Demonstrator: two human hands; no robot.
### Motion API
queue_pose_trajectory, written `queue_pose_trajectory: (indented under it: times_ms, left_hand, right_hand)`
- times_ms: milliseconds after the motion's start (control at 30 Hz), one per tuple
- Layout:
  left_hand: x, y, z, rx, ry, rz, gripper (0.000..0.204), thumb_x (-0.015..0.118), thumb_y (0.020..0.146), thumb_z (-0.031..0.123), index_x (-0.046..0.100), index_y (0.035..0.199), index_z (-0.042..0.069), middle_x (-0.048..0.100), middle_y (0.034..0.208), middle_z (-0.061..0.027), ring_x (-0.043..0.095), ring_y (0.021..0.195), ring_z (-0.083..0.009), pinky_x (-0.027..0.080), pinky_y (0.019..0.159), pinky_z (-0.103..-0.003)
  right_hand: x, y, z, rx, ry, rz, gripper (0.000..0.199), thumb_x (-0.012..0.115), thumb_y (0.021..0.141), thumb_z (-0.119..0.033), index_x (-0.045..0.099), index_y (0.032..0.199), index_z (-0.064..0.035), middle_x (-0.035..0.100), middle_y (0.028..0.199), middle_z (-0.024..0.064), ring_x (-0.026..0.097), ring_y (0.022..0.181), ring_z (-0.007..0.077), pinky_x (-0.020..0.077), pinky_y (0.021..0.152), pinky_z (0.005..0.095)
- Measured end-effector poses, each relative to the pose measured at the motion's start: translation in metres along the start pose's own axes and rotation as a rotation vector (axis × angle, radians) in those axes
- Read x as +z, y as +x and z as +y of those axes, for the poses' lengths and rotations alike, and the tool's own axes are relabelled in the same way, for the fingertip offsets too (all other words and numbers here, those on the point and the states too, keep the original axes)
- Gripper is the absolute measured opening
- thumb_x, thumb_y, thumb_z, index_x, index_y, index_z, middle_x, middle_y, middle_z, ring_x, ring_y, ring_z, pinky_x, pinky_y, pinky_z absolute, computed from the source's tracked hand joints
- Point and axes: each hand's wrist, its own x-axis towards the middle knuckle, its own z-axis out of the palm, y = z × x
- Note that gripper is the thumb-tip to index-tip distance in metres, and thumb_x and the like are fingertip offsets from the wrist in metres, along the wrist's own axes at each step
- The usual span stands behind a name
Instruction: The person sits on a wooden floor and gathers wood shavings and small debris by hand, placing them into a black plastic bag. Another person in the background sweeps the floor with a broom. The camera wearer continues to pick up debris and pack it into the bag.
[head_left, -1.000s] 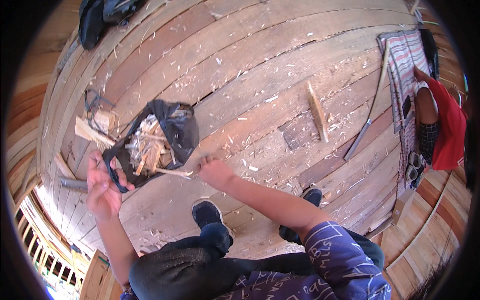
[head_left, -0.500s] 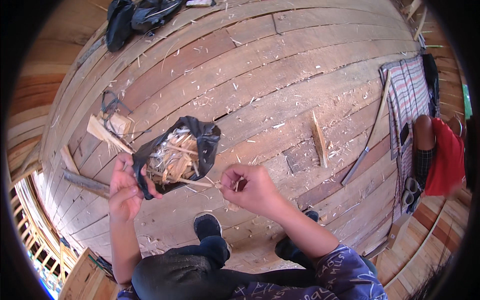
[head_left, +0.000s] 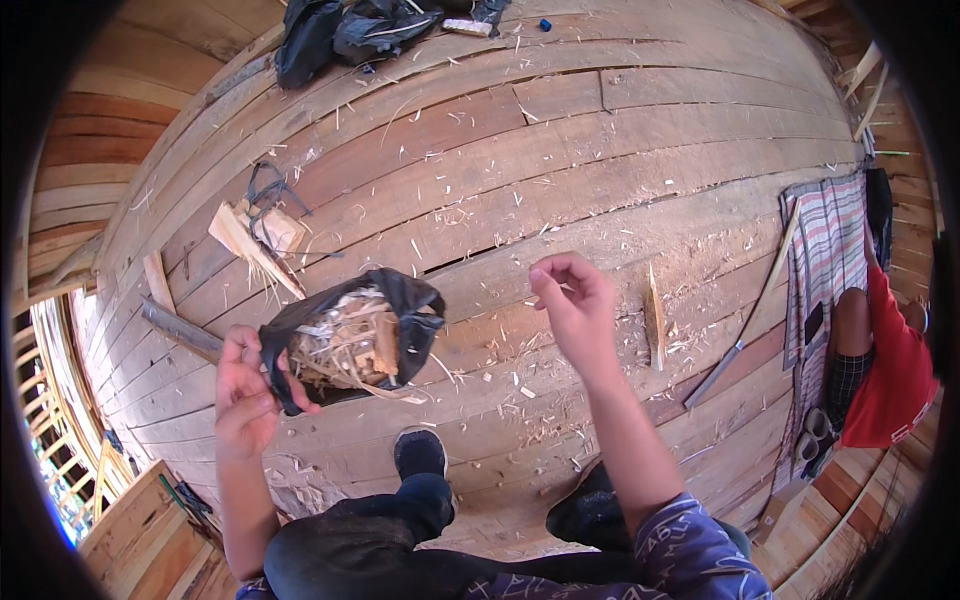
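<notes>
My left hand [head_left: 243,392] grips the rim of a black plastic bag [head_left: 352,335] held open above the plank floor; the bag is full of pale wood shavings and strips. A long shaving hangs over its near edge. My right hand [head_left: 572,303] is raised to the right of the bag, fingers loosely curled, holding nothing that I can see. My dark shoes [head_left: 420,453] stand on the boards below.
Wood shavings litter the plank floor [head_left: 600,150]. A split wood piece [head_left: 247,243] and a plank [head_left: 180,330] lie at left, a wooden stick [head_left: 654,320] and a long-handled blade [head_left: 745,315] at right. A person in red [head_left: 885,360] sits on a striped cloth [head_left: 825,260]. Dark bags [head_left: 350,30] lie far off.
My right hand has let go of the thin strip at the bag and lifted away to the right. The bag in my left hand has come nearer.
</notes>
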Motion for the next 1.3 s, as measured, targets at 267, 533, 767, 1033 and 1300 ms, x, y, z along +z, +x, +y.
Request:
queue_pose_trajectory:
  times_ms: [267, 533, 767, 1033, 1300]
  left_hand:
    - [-0.024, -0.072, 0.044, 0.165, 0.133, 0.182, 0.06, 0.068, 0.069, 0.005, 0.028, 0.113, 0.007, 0.049, 0.104, -0.0126, 0.065, 0.078, -0.0316, 0.056, 0.073, -0.05]
    - [0.003, -0.183, 0.094, 0.199, -0.03, 0.327, 0.057, 0.074, 0.067, 0.005, 0.038, 0.111, 0.008, 0.053, 0.112, -0.0141, 0.063, 0.089, -0.027, 0.051, 0.083, -0.039]
    - [0.079, -0.162, 0.073, 0.244, -0.537, 0.96, 0.041, 0.058, 0.074, -0.009, 0.042, 0.108, 0.009, 0.052, 0.098, -0.0084, 0.053, 0.084, -0.0159, 0.045, 0.071, -0.026]
    - [0.081, -0.156, 0.004, 0.126, -0.425, 1.312, 0.045, 0.06, 0.069, -0.01, 0.042, 0.105, 0.009, 0.05, 0.094, -0.0072, 0.05, 0.081, -0.0127, 0.043, 0.067, -0.022]
    - [0.104, -0.126, 0.009, -0.026, -0.297, 1.325, 0.048, 0.067, 0.066, -0.002, 0.039, 0.104, 0.008, 0.051, 0.092, -0.0067, 0.053, 0.075, -0.0152, 0.047, 0.075, -0.032]
  right_hand:
    - [-0.001, 0.087, -0.033, -0.122, -0.486, -0.295, 0.019, 0.067, 0.08, -0.015, 0.063, 0.093, -0.0017, 0.064, 0.082, 0.0065, 0.06, 0.074, 0.0139, 0.0492, 0.066, 0.0288]
    - [-0.017, 0.119, -0.257, -0.252, -1.21, -0.49, 0.032, 0.071, 0.074, -0.019, 0.061, 0.1, -0.0027, 0.062, 0.084, 0.0116, 0.061, 0.078, 0.0254, 0.0493, 0.072, 0.0343]
    - [-0.028, 0.109, -0.341, 0.014, -1.317, -0.535, 0.035, 0.074, 0.072, -0.021, 0.061, 0.1, -0.0045, 0.062, 0.084, 0.0112, 0.061, 0.075, 0.0232, 0.0501, 0.069, 0.034]
    - [0.066, 0.329, -0.077, -0.247, -1.353, -0.471, 0.048, 0.073, 0.073, -0.024, 0.054, 0.114, -0.0089, 0.056, 0.11, 0.0167, 0.058, 0.097, 0.0308, 0.0473, 0.083, 0.038]
    - [0.113, 0.442, 0.004, -0.522, -1.619, -0.177, 0.053, 0.064, 0.08, -0.032, 0.05, 0.123, -0.004, 0.056, 0.112, 0.0238, 0.054, 0.105, 0.0404, 0.0451, 0.088, 0.0473]
